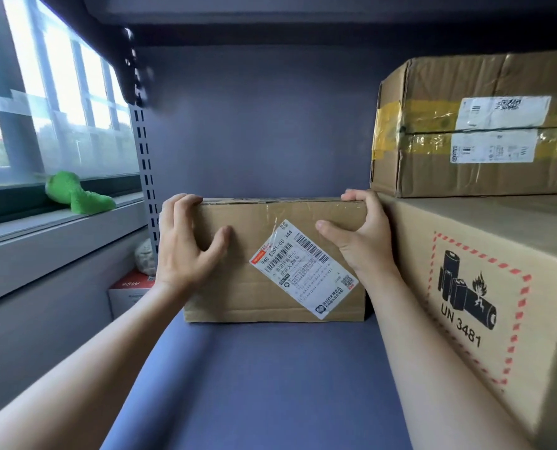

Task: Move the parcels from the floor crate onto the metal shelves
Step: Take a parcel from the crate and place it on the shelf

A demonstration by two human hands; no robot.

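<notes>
Parcel (270, 258) in hand is a flat brown cardboard box standing on its long edge on the blue shelf (257, 378), with its labelled face toward the camera and a white shipping label (304, 269) stuck on at a slant. It sits between the shelf's grey slotted post (145, 177) on the left and a big carton with a battery warning mark (478, 287) on the right; its right end looks to be touching that carton or just beside it, though the right hand hides the join. A second taped carton (475, 125) rests on top of the big one.

Left hand (186, 241) grips the parcel's upper left corner, fingers curled over the top edge and thumb spread on the front face. Right hand (358, 228) holds the upper right corner the same way, fingers hooked over the top, thumb pressing the front.

The step appears to be the placing itself: the parcel's bottom edge seems to be down on the shelf, but both hands are clasped on it. The next move calls for checking that it stands steady, or pushing it back toward the rear wall, then loosening both grips and drawing the arms out without tipping it forward. After that, presumably, a return to the floor crate, which is not in view here.

On the window sill (59, 222) to the left lies a green plush toy (77, 196).
</notes>
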